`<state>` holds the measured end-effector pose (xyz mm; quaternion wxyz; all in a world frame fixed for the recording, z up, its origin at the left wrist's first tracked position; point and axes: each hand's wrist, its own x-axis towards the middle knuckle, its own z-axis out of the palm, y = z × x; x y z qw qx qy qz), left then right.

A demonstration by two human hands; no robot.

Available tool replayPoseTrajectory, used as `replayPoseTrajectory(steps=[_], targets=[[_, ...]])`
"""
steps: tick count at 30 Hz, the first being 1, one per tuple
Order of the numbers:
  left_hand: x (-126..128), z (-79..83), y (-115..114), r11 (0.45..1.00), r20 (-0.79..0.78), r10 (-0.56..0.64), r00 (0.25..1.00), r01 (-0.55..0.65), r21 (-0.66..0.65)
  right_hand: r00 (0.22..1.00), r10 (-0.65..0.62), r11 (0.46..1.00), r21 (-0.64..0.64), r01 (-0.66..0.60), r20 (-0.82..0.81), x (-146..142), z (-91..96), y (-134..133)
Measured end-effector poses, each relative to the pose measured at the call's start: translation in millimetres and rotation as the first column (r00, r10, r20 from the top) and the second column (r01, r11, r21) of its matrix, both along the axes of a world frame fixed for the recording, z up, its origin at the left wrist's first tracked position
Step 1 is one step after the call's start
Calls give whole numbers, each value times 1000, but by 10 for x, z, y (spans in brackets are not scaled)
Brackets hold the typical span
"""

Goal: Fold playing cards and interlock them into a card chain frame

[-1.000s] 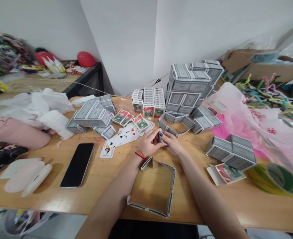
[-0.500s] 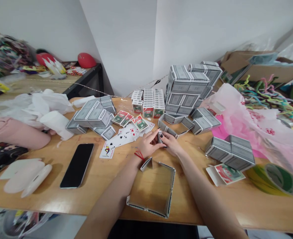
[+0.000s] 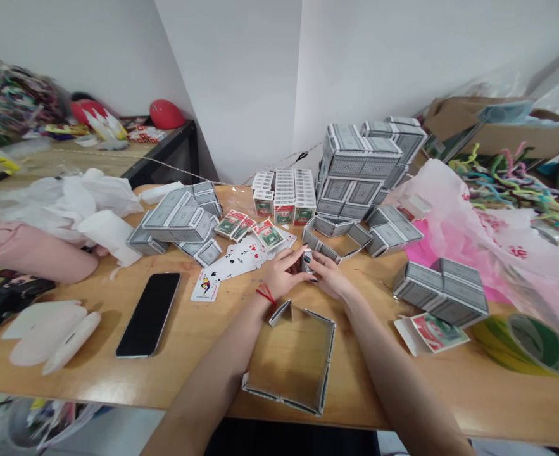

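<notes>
Both of my hands meet over the middle of the table, closed around one playing card [image 3: 307,258] that is mostly covered by fingers. My left hand [image 3: 285,271], with a red string at the wrist, grips it from the left. From the other side my right hand [image 3: 325,272] holds it, fingers curled. Between my forearms lies a frame of folded playing cards [image 3: 329,354], with a gap at its upper left beside a bent card standing on edge. Just beyond my hands is a second card frame [image 3: 339,231]. Loose face-up cards [image 3: 234,259] spread to the left of my hands.
Tall stacked card blocks [image 3: 355,164] rise behind, next to rows of card boxes [image 3: 284,196]. More card blocks stand left [image 3: 177,215] and right [image 3: 443,288]. A phone [image 3: 149,315], a pink roll [image 3: 37,250], an open card box [image 3: 435,332] and tape [image 3: 526,345] surround the work area.
My hands stay together on the card, with only a slight shift of the fingers. The whole view has moved a little; the things on the table lie as before.
</notes>
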<state>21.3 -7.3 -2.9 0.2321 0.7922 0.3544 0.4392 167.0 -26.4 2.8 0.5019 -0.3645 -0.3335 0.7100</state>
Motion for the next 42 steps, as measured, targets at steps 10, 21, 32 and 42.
replayPoseTrajectory(steps=[10,21,32,42], targets=[[20,131,-59,819,241,-166,956,270,-506,957,-198,967,204,154,214,-40,-33,11],[-20,181,70,482,414,-80,907,399,-780,880,-265,925,362,116,395,-46,-22,-17],[-59,212,73,509,481,-119,869,470,-722,885,-273,941,296,164,376,-63,-46,17],[-38,98,118,559,563,-150,813,540,-630,872,-343,916,328,230,349,-84,-97,35]])
